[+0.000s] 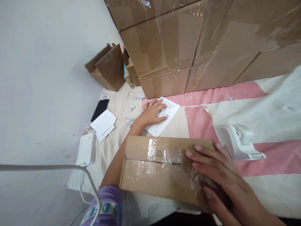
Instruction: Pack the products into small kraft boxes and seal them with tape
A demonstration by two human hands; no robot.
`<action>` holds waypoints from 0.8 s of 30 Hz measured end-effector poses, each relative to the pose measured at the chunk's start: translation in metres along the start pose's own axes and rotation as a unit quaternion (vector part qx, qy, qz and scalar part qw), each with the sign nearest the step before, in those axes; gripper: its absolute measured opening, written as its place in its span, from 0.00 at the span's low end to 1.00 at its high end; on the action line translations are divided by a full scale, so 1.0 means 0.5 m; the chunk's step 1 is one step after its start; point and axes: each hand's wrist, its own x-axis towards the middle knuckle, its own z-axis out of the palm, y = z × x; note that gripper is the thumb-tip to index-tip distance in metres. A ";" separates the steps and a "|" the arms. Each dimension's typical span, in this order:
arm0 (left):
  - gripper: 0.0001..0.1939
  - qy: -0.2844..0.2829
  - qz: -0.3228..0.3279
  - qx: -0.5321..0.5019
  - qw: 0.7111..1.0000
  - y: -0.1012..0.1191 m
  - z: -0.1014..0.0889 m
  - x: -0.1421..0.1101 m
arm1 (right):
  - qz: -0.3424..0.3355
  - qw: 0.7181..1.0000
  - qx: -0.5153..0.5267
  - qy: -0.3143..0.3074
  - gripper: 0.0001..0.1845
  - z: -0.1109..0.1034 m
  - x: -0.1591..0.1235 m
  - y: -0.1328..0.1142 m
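Observation:
My left hand [154, 113] reaches past the far side of a small taped cardboard box [145, 179]. Its fingers are spread over a white sheet of paper [172, 110] that bears small drawn rectangles, covering part of them. On the right end of the box lies my right hand [221, 175], its fingers stretched out across the clear tape on top. The box is closed, and a seam runs along its upper face. To the right of the box stands a white tape dispenser [235, 141] with a roll in it.
Large taped cartons [174, 47] are stacked at the back. An open cardboard box [110, 69] leans near the wall. Small paper scraps [130, 121], folded white paper [103, 125], a black flat object [100, 109] and a white device [86, 149] lie left. A white cable [47, 167] crosses the foreground.

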 end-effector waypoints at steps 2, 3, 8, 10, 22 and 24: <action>0.31 0.008 0.008 -0.001 1.000 -0.001 0.001 0.000 | 0.000 1.000 -0.002 -0.007 0.30 0.000 -0.001 0.000; 0.31 0.013 0.011 -0.001 1.000 0.000 0.002 0.000 | 0.001 1.000 -0.002 -0.008 0.30 0.001 -0.001 0.000; 0.28 0.038 -0.008 -0.002 0.999 0.008 0.007 0.000 | -0.003 1.000 0.001 0.003 0.28 0.005 0.004 0.003; 0.27 0.045 -0.020 0.001 0.999 0.012 0.008 0.001 | -0.003 1.000 0.001 0.002 0.28 0.004 0.004 0.003; 0.28 0.077 -0.049 0.029 0.995 0.004 0.016 0.004 | -0.007 1.000 -0.002 0.007 0.27 0.003 0.008 0.001; 0.28 0.078 -0.046 0.030 0.995 0.005 0.015 0.004 | -0.007 1.000 -0.002 0.009 0.27 0.002 0.005 0.001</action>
